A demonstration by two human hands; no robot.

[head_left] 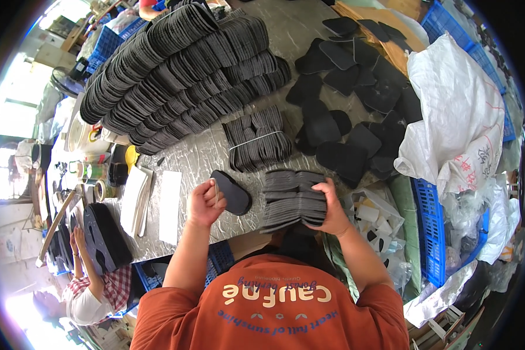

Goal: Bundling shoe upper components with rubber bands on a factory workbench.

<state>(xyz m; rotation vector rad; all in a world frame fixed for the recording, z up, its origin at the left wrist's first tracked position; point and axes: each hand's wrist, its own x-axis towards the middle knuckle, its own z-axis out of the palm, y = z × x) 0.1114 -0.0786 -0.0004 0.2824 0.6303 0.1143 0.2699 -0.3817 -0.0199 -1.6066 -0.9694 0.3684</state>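
Observation:
My left hand (206, 202) is closed over the table, with a thin pale strand that looks like a rubber band at its fingers. Right beside those fingers lies a single black insole-shaped pad (233, 193). My right hand (334, 209) grips the right end of a stack of dark grey pads (294, 199) at the table's near edge, thumb on top. The stack's pads stand on edge in two rows. Just beyond it sits another bundle of pads (257, 142) with a pale band around it.
Long rows of stacked pads (181, 76) fill the far left of the table (204, 125). Loose black pads (344, 140) are heaped at right, beside a white sack (449, 111) and blue crate (429, 227). White cards (170, 207) lie left; a co-worker (93, 291) works there.

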